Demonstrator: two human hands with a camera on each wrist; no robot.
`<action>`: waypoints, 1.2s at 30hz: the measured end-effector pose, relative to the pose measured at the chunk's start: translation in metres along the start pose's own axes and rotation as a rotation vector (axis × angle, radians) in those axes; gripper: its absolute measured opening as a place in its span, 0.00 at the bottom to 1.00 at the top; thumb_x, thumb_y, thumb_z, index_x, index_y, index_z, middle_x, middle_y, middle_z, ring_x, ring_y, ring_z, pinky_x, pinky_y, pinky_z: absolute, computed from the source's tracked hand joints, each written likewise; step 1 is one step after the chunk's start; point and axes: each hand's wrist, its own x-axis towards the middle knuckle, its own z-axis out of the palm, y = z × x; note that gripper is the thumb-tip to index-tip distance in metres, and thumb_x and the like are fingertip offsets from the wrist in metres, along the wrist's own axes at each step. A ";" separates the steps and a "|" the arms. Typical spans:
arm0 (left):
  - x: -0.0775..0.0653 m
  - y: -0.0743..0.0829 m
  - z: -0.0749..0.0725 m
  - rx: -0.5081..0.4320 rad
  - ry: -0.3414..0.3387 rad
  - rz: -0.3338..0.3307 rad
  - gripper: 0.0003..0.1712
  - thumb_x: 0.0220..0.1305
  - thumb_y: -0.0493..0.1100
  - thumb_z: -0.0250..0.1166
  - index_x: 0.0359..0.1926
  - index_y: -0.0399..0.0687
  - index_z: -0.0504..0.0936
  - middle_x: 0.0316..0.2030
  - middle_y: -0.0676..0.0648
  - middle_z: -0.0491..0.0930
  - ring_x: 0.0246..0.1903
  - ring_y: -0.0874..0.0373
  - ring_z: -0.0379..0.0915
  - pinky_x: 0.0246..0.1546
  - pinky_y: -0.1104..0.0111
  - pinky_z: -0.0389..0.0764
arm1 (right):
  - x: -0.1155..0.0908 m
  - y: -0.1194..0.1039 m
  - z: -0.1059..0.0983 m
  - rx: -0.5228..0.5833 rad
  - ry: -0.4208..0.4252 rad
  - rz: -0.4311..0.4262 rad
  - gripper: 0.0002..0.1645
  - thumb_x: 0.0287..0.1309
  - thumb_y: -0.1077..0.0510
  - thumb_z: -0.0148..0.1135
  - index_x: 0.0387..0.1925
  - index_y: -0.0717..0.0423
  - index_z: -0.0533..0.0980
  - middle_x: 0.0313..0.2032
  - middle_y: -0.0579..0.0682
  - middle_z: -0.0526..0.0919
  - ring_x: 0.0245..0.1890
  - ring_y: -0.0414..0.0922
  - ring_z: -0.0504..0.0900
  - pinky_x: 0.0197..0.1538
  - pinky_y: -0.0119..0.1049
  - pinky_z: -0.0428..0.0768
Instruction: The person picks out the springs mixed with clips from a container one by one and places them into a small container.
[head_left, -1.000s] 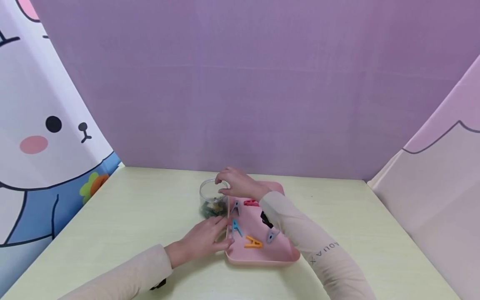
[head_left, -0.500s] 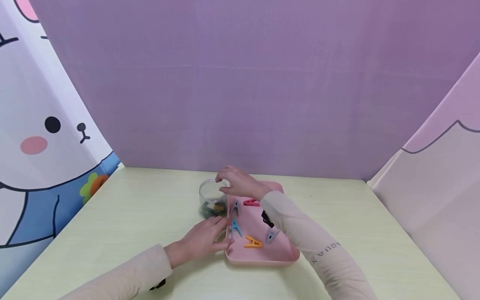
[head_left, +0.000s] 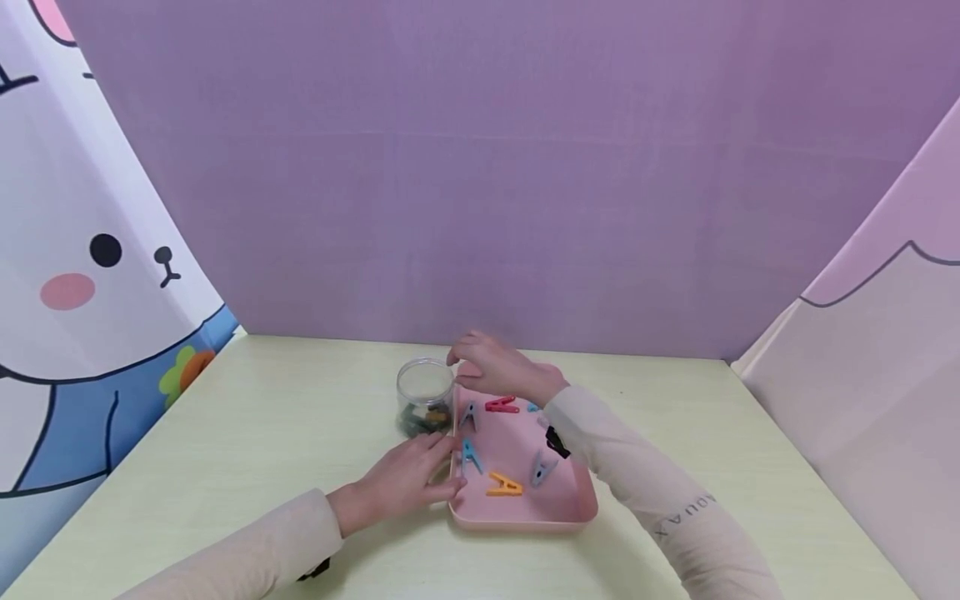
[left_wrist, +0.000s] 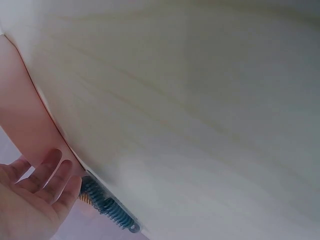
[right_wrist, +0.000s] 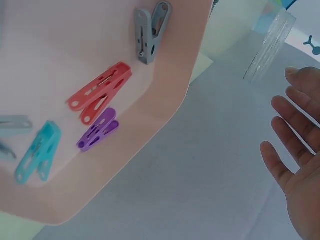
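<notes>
My left hand (head_left: 408, 471) rests at the left side of a pink tray (head_left: 517, 525), fingers loosely bent along its wall and thumb over the rim. Its fingertips are close to a clear round jar (head_left: 425, 392) that holds dark green coiled pieces (left_wrist: 107, 205) and something orange. Above the tray's far left part, my right hand (head_left: 495, 367) hovers beside the jar's mouth, fingers relaxed and nothing between them. Clothespins lie in the tray: yellow (head_left: 505, 484), blue (head_left: 470, 456), red (head_left: 502, 405), grey (head_left: 468, 415) and purple (right_wrist: 98, 130).
A pale table (head_left: 300, 417) bears the tray and jar. Behind it stands a purple backdrop (head_left: 480, 208), with a cartoon-printed cloth (head_left: 90, 333) at the left and a pale cloth panel (head_left: 862, 375) at the right.
My right hand has drawn back a little to the right, from over the jar's rim to above the tray. The orange piece in the jar has shifted. The left hand stays put.
</notes>
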 end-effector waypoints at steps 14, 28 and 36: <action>0.000 0.000 0.000 0.002 0.027 0.014 0.29 0.60 0.65 0.52 0.52 0.52 0.72 0.46 0.51 0.76 0.44 0.59 0.73 0.45 0.63 0.78 | -0.050 0.011 0.009 -0.107 -0.001 0.031 0.13 0.52 0.54 0.64 0.42 0.50 0.78 0.42 0.45 0.80 0.45 0.42 0.74 0.46 0.35 0.77; 0.000 0.003 -0.003 -0.020 -0.036 -0.049 0.30 0.58 0.64 0.54 0.55 0.52 0.71 0.52 0.48 0.74 0.51 0.55 0.72 0.51 0.59 0.76 | -0.090 0.029 0.027 -0.100 -0.104 0.073 0.16 0.48 0.57 0.67 0.42 0.53 0.79 0.41 0.45 0.82 0.45 0.44 0.72 0.51 0.41 0.72; 0.000 0.003 -0.002 -0.015 -0.024 -0.036 0.30 0.58 0.64 0.55 0.55 0.52 0.71 0.51 0.48 0.75 0.50 0.55 0.72 0.51 0.59 0.76 | -0.109 0.037 0.030 -0.132 -0.121 0.077 0.14 0.45 0.60 0.66 0.38 0.54 0.79 0.39 0.45 0.81 0.42 0.43 0.73 0.49 0.40 0.73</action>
